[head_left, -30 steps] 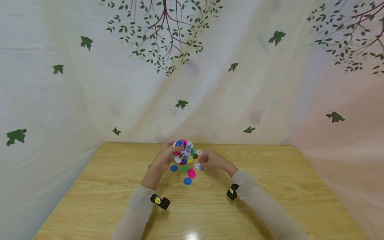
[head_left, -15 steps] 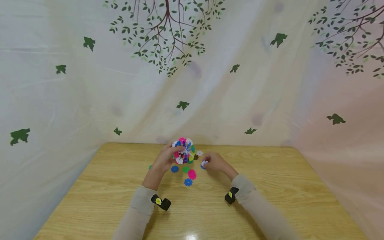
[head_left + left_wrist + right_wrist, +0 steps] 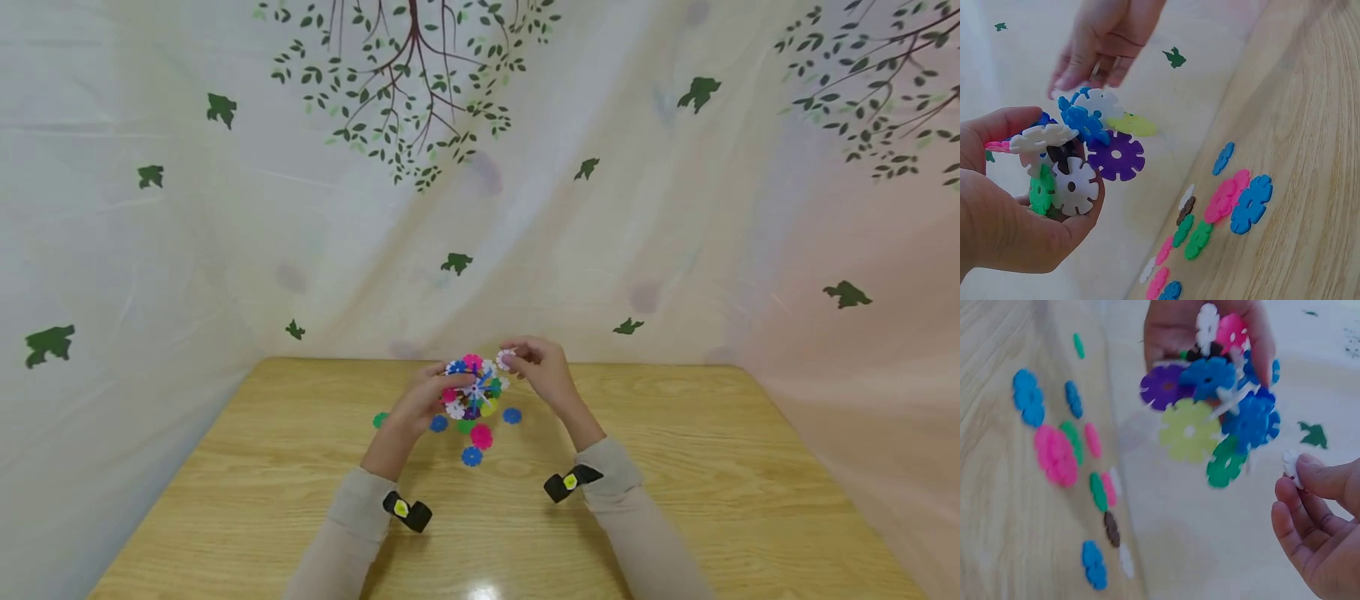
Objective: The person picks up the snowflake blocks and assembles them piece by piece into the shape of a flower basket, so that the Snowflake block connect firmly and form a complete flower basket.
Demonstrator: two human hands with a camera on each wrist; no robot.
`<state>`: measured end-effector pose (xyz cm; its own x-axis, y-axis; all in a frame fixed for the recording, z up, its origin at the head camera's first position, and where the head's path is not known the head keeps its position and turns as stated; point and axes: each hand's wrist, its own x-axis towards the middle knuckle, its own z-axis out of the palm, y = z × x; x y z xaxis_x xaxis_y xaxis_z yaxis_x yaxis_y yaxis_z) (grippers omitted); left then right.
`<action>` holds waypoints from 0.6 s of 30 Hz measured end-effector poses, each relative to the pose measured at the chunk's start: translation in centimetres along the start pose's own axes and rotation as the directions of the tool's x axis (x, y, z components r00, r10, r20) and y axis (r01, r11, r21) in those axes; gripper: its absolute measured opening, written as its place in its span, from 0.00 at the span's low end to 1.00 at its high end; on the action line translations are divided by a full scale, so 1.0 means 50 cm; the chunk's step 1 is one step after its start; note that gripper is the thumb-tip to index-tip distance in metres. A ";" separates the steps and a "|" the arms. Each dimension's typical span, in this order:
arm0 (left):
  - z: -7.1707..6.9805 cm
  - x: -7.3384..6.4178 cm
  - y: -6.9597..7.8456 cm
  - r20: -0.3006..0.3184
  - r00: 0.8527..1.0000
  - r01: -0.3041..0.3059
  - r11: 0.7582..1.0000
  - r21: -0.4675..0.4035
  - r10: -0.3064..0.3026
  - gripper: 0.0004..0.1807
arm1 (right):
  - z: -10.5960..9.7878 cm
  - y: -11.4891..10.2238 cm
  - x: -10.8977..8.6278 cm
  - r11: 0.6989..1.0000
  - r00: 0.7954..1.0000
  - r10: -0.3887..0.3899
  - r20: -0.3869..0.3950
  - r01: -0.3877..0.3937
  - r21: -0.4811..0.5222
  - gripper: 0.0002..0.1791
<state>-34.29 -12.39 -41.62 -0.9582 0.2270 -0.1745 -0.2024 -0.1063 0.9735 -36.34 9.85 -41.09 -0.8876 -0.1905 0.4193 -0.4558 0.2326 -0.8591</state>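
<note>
Above a wood-grain table [image 3: 750, 487], gripping snowflake-disc cluster [image 3: 477, 390] in left hand [image 3: 422, 403], pinching white snowflake disc [image 3: 504, 359] at its two o'clock in right hand [image 3: 548, 372].

A narrow gap is separating the white disc [image 3: 506, 360] in my right hand [image 3: 551, 375] from the disc cluster [image 3: 477, 392]. Loose discs [image 3: 482, 437] are crowding the bench [image 3: 495, 525] before it; nearer, between my sleeves [image 3: 341, 533], wide room is lying. Behind, the patterned cloth [image 3: 525, 308] is limiting passage.
</note>
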 end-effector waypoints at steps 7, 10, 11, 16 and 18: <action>0.012 -0.005 -0.003 0.042 0.999 0.000 1.000 0.018 -0.001 0.25 | 0.022 -0.080 -0.017 0.997 0.998 -0.068 -0.008 0.068 -0.027 0.09; 0.016 -0.005 -0.006 0.047 0.999 0.000 1.000 0.019 -0.001 0.24 | 0.028 -0.117 -0.030 0.994 0.996 -0.089 -0.011 0.089 -0.056 0.09; 0.018 -0.005 -0.007 0.046 0.999 0.003 1.000 0.020 -0.003 0.23 | 0.029 -0.125 -0.035 0.993 0.995 -0.098 -0.013 0.097 -0.063 0.08; 0.024 -0.004 -0.012 0.035 0.999 0.007 1.000 0.031 -0.008 0.22 | 0.037 -0.133 -0.046 0.989 0.992 -0.124 -0.040 0.120 -0.082 0.07; 0.024 -0.003 -0.013 0.041 0.999 -0.003 0.999 0.036 0.002 0.22 | 0.039 -0.119 -0.044 0.989 0.990 -0.130 -0.054 0.125 -0.082 0.06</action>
<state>-33.76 -11.19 -42.03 -0.9495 0.2662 -0.1663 -0.1917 -0.0725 0.9788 -31.53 7.01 -37.47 -0.8232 -0.1672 0.5426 -0.5672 0.2848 -0.7728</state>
